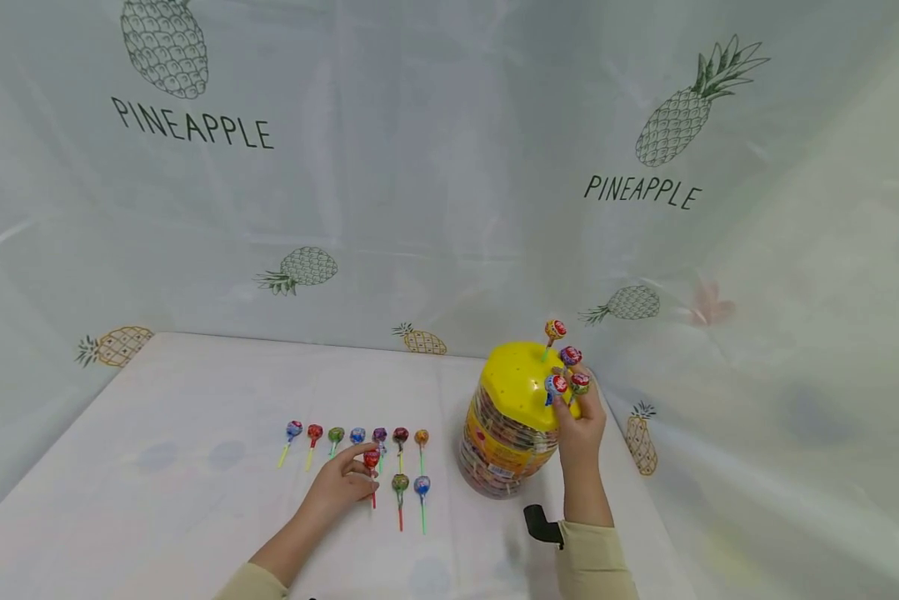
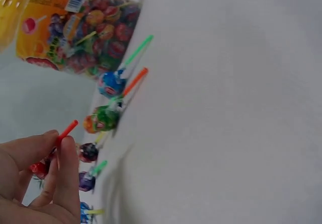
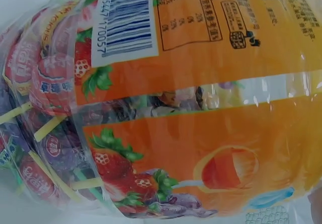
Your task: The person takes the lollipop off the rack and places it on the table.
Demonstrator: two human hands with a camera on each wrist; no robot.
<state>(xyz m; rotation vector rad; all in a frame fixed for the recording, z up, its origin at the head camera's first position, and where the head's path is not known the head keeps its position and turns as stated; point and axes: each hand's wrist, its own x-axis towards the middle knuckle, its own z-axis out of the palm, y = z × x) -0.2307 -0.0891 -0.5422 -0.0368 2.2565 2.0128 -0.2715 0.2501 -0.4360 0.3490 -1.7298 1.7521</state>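
My left hand (image 1: pixel 342 481) pinches a red-wrapped lollipop (image 1: pixel 371 459) by its red stick, just above the table; in the left wrist view the stick (image 2: pixel 68 129) sticks out between thumb and finger. My right hand (image 1: pixel 582 429) is at the yellow lid (image 1: pixel 512 375) of a clear plastic jar (image 1: pixel 486 454), thumb and finger at a blue lollipop (image 1: pixel 556 385) that it seems to pinch. Close by on the lid stand a green-and-red lollipop (image 1: pixel 580 383), a purple one (image 1: pixel 571 356) and an orange one (image 1: pixel 555 330). The right wrist view shows mostly the jar's orange label (image 3: pixel 201 128).
Several lollipops lie in a row on the white table, from a blue one (image 1: pixel 293 429) to an orange one (image 1: pixel 422 437). In front of them lie a green lollipop (image 1: pixel 400 483) and a blue one (image 1: pixel 422 486). Behind hangs a pineapple-print curtain (image 1: pixel 449 167).
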